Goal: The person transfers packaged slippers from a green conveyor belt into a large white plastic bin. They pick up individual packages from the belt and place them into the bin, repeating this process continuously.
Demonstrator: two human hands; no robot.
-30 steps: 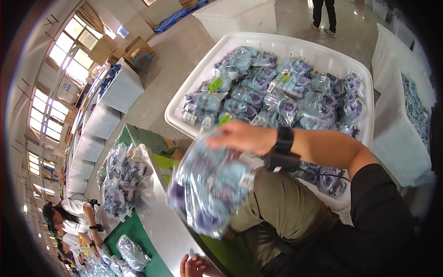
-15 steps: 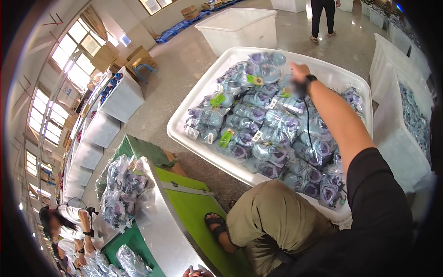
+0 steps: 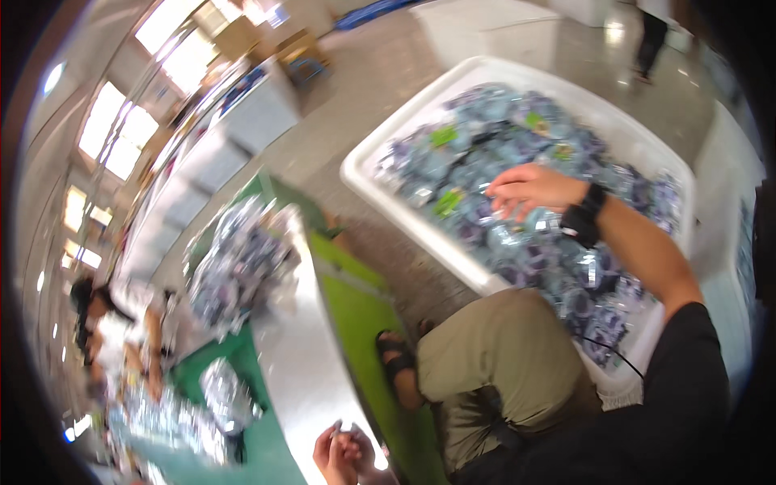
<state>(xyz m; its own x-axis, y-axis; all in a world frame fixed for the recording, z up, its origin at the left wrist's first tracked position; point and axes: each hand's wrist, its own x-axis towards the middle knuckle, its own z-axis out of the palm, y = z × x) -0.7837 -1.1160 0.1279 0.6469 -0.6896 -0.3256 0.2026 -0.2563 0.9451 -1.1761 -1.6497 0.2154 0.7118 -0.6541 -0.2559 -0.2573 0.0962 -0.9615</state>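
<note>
My right hand (image 3: 529,191) hangs over a large white plastic bin (image 3: 422,242), with its fingers stretched out to the left and nothing held in them. Beneath it, the bin is full of bagged pairs of blue-purple shoes (image 3: 453,166), some with green tags. A dark strap and a small device sit on my right wrist. Down at the lower edge, my left hand (image 3: 338,454) is beside the shiny metal edge of the worktable (image 3: 295,347). Its fingers are curled together, and motion blur hides what is in them, if anything.
A heap of bagged shoes (image 3: 238,263) lies on the worktable at left. Further left, a person (image 3: 121,331) in a white top handles clear bags (image 3: 166,420) on a green surface. More white bins (image 3: 250,113) line the left, and another person's leg (image 3: 651,44) shows at the far right.
My right hand has drawn back from the bin's far part toward its near middle, fingers now extended. The view has shifted, and more of my left hand shows.
</note>
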